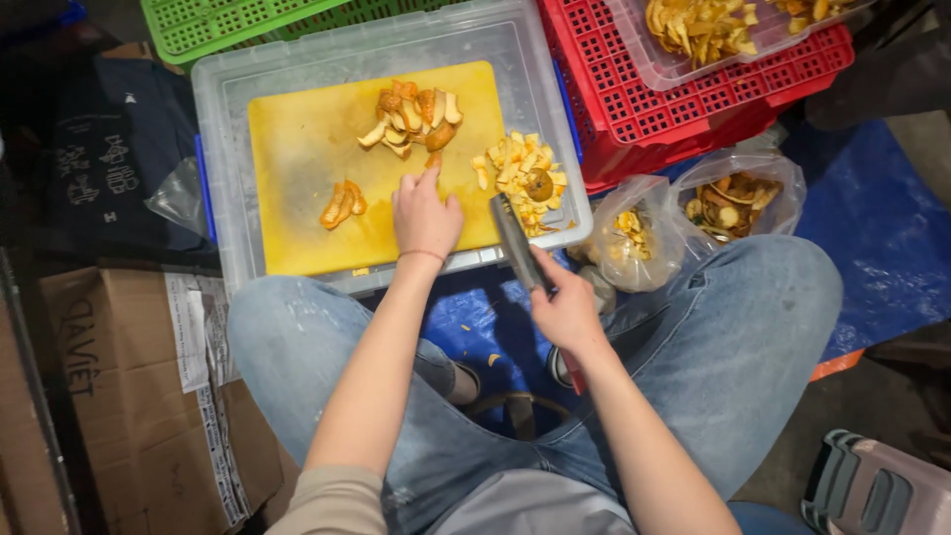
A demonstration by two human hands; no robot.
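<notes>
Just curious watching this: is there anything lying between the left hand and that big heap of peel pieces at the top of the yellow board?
Nothing visible does. The left hand rests on the yellow board, fingertips by one small peel piece; the heap lies just beyond it.

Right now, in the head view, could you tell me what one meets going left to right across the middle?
Cardboard box → yellow cutting board → left hand → knife → clear bag of peels → blue mat.
</notes>
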